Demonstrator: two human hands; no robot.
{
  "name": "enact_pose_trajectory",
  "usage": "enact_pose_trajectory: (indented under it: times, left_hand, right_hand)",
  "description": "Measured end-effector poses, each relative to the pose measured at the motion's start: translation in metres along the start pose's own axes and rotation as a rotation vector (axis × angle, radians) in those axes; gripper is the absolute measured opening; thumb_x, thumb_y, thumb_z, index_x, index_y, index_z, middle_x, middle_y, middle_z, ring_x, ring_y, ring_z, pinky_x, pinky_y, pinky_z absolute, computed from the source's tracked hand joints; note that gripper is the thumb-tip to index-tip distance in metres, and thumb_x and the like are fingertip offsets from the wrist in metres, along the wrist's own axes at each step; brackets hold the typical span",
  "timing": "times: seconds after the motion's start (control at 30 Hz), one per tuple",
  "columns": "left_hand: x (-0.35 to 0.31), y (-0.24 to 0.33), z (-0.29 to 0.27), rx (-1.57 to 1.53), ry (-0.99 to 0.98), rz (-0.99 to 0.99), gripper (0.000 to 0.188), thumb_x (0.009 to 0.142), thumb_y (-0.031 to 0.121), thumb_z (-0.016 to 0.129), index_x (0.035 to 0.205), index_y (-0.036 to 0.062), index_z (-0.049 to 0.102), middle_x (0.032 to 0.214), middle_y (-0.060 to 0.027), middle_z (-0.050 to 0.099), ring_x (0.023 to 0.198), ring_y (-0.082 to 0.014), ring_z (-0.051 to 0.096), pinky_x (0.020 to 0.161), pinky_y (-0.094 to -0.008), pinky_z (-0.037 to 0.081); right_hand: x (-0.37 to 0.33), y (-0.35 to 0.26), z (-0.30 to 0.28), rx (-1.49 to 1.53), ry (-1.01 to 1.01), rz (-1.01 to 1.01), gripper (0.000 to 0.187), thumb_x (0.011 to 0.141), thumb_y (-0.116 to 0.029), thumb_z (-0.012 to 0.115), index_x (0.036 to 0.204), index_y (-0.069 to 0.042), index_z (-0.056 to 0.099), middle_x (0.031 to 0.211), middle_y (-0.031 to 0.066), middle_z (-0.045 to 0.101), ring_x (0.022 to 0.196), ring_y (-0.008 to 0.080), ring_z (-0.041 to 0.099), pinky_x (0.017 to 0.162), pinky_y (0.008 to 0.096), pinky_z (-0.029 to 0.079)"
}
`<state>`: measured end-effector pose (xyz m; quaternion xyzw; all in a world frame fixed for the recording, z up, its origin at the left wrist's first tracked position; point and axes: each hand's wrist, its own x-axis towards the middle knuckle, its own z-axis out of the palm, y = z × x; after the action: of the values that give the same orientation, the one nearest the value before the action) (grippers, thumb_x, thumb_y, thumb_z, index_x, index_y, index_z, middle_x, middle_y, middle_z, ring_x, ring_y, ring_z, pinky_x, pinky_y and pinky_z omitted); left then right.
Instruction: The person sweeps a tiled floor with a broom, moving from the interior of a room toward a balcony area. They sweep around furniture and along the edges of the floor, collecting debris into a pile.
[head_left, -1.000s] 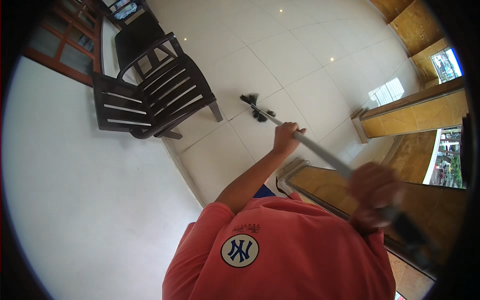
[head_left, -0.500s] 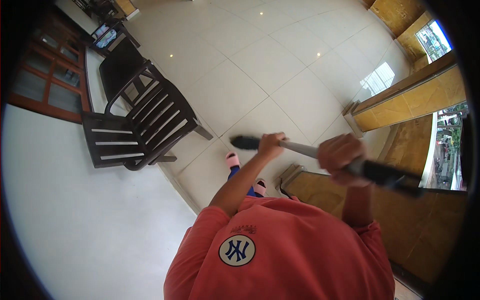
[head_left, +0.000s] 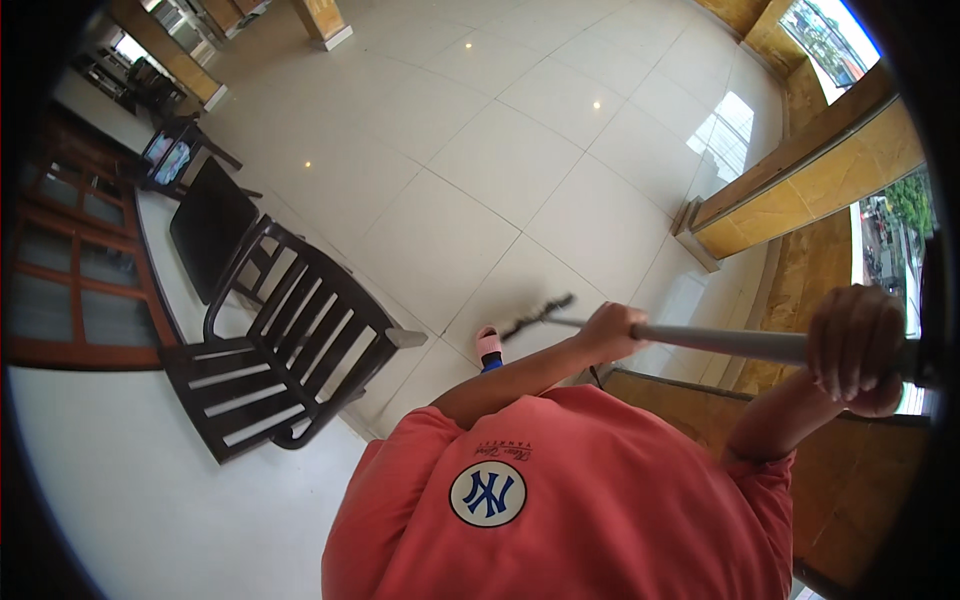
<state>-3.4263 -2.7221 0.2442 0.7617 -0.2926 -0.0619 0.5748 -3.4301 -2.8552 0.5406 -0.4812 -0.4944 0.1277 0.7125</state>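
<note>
A long grey pole runs across in front of my body. My left hand is closed round its thinner part, and my right hand grips the thicker part farther right. Beyond my left hand, a narrow dark head at the pole's far end looks blurred over the floor, close to my pink shoe. The kind of head, perhaps a broom or mop, is too smeared to tell. Past my right hand the pole's dark end runs into the shadowed rim of the view.
Pale tiled floor spreads ahead. At left stand a dark slatted chair, a small dark table and another chair by a wood-framed window. A yellowish pillar and low wall are on the right.
My right hand has shifted outward to the right with the pole, and my left hand has moved slightly right and down. The dark head now shows farther from my left hand. The view has tilted.
</note>
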Motion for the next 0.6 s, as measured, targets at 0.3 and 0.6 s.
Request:
enact_pose_trajectory:
  times: [0.3,0.6]
  left_hand:
    - [0.033,-0.138,-0.065,0.236,-0.236,-0.005,0.011,0.068,0.021,0.054,0.062,0.0119,0.054,0.062,-0.0086,0.057,0.066,-0.0309,0.058,0.066,-0.0457,0.041]
    - [0.051,-0.193,-0.135,0.479,0.060,-0.126,0.032,0.079,0.035,0.057,0.061,0.0081,0.052,0.064,-0.0096,0.057,0.068,-0.0296,0.057,0.063,-0.0437,0.039]
  right_hand:
    - [-0.003,0.136,-0.009,-0.176,0.470,0.060,0.034,0.068,-0.006,0.067,0.052,-0.008,0.037,0.044,0.0013,0.042,0.037,0.0153,0.043,0.042,0.0304,0.040]
    - [-0.020,0.170,-0.011,-0.341,0.431,0.170,0.020,0.064,-0.005,0.064,0.058,-0.004,0.045,0.057,0.0061,0.049,0.054,0.0225,0.049,0.061,0.0408,0.044]
